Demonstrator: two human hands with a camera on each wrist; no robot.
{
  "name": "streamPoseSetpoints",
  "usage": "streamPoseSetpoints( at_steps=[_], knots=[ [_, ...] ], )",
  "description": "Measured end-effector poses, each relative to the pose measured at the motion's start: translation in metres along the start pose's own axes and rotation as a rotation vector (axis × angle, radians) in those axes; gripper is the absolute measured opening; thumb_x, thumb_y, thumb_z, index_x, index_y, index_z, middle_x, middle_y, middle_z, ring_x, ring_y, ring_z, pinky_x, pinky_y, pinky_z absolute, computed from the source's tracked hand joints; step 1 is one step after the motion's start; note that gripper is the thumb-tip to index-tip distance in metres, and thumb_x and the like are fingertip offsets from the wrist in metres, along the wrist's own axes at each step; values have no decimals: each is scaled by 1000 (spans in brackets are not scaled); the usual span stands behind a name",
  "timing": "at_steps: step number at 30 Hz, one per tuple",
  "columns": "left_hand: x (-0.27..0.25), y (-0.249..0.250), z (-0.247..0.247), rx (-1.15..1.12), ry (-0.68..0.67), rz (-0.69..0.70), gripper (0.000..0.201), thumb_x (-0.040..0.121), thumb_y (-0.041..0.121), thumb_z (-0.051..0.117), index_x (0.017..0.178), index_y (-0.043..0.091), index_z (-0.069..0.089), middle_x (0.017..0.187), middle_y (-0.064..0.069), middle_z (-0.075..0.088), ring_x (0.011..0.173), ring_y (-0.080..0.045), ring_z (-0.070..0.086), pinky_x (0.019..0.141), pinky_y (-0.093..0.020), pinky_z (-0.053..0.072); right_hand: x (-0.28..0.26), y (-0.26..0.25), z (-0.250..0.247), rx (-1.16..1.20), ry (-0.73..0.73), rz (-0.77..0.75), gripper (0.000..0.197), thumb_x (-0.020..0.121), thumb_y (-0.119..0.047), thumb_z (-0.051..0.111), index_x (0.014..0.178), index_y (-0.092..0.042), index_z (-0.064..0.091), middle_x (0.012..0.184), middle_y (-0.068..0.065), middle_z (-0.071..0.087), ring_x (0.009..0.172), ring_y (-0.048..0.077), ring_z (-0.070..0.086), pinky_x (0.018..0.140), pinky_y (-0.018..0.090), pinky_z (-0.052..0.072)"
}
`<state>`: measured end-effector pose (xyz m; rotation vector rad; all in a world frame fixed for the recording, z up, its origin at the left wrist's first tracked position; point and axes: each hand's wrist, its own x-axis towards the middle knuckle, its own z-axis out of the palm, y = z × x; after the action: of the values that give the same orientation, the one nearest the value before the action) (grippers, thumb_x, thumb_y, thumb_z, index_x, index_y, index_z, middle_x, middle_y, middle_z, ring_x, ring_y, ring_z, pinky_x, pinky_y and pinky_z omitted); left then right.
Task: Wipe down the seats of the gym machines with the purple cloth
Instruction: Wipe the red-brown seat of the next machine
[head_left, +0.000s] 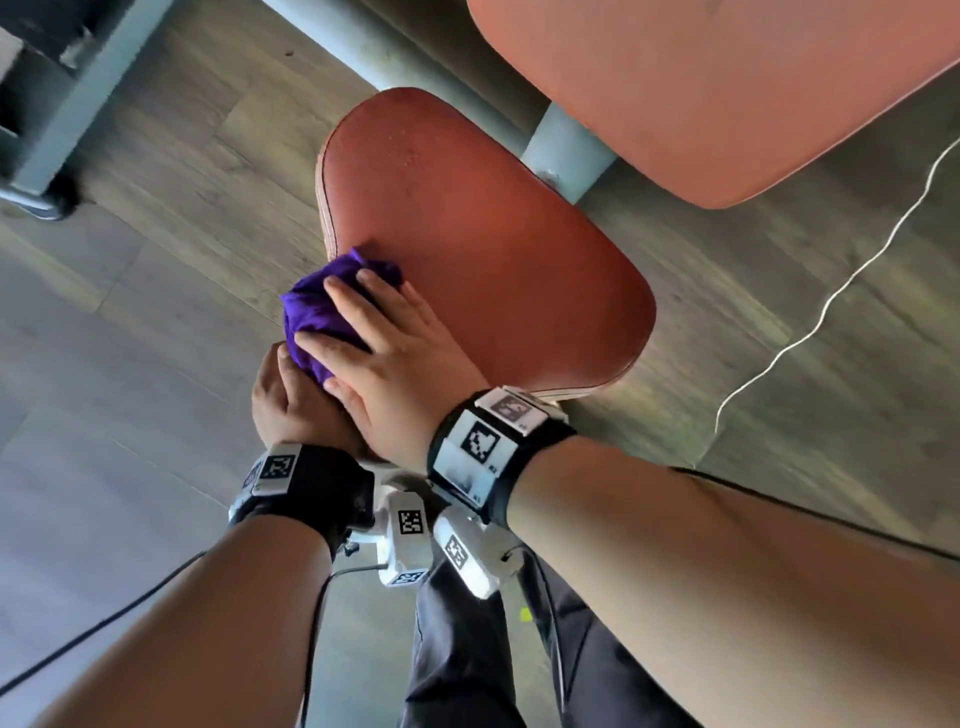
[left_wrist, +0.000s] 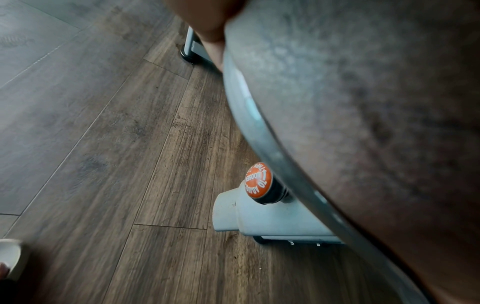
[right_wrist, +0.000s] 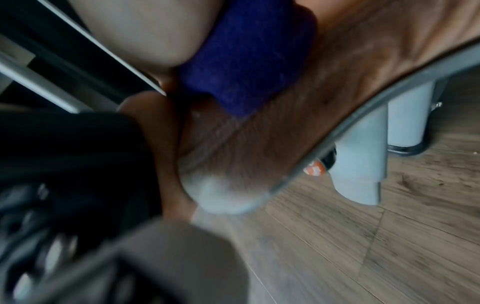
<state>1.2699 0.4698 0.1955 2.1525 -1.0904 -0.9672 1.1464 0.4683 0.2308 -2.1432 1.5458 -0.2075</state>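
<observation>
A red-brown padded seat (head_left: 493, 249) fills the middle of the head view. The bunched purple cloth (head_left: 317, 312) sits on its near-left corner. My right hand (head_left: 384, 358) presses down on the cloth with spread, fairly straight fingers. My left hand (head_left: 291, 405) lies partly under the right one and grips the seat's near-left edge, its thumb touching the cloth. The right wrist view shows the cloth (right_wrist: 246, 61) pressed against the seat's side (right_wrist: 298, 123). In the left wrist view a finger (left_wrist: 207, 26) lies against the seat's metal rim, with the dark underside (left_wrist: 363, 102) beside it.
An orange backrest pad (head_left: 701, 78) hangs over the far right. A grey post (head_left: 566, 145) joins it to the seat. Under the seat is an orange adjusting knob (left_wrist: 258, 180). A white cable (head_left: 831, 296) trails over the wooden floor at right. Another machine's frame (head_left: 52, 104) stands far left.
</observation>
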Motion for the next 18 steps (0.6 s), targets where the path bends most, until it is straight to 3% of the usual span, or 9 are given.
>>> streamPoseSetpoints(
  at_steps=[2,4,6,8,9,12,13,16,18],
  knots=[
    [3,-1,1,-21,-11,-11,33,105,14,34,100,1,64,90,-5,62,77,-17,46,73,-22,34,9,4,-1,-1,-16,21,47,94,-38,45,138,-29,59,157,12,37,147,33,28,119,50,18],
    [4,-2,0,-4,-35,-24,30,104,13,35,93,8,63,80,8,58,71,-7,45,73,-17,37,-1,3,-2,28,11,46,49,94,-36,41,139,-27,58,157,12,36,147,33,28,119,51,18],
    [1,2,-3,-25,-80,-16,31,103,13,34,83,16,58,73,9,52,70,-5,45,72,-15,37,-29,0,0,56,37,45,48,96,-33,42,142,-26,54,160,13,31,149,33,23,120,51,17],
    [-4,7,-10,-53,-154,-42,28,103,18,33,90,21,58,86,10,58,84,-7,51,75,-6,36,-61,0,5,46,15,14,48,98,-30,45,147,-27,48,163,13,23,152,32,15,121,51,16],
    [-3,6,-13,-77,-169,-73,29,102,27,33,94,22,60,96,8,64,93,-10,56,82,-9,39,-74,1,5,36,-8,-8,50,99,-29,47,148,-28,45,164,13,19,153,31,11,122,51,15],
    [-1,1,-23,-468,-245,-314,41,100,43,34,107,22,69,115,-6,72,110,-24,66,100,-43,49,-77,1,3,19,-37,-35,56,95,-26,52,150,-31,41,165,11,15,154,30,8,123,50,13],
    [-4,-3,-27,-623,-269,-420,42,102,43,35,108,18,68,116,-9,72,111,-28,66,99,-46,50,-70,0,2,17,-43,-28,57,94,-26,50,150,-32,41,165,11,15,153,31,9,123,50,13],
    [-26,-13,-32,-835,-309,-652,35,104,40,40,108,16,65,109,-8,68,101,-28,64,82,-41,53,-40,-4,-2,28,-53,3,54,94,-36,38,147,-34,44,164,10,22,151,33,17,123,49,13],
    [-46,-18,-31,-929,-316,-743,39,104,37,42,125,10,61,122,-13,65,113,-32,62,92,-49,53,-12,-4,-5,33,-64,3,53,92,-40,36,143,-33,51,161,11,29,149,35,23,120,51,16]
  ],
)
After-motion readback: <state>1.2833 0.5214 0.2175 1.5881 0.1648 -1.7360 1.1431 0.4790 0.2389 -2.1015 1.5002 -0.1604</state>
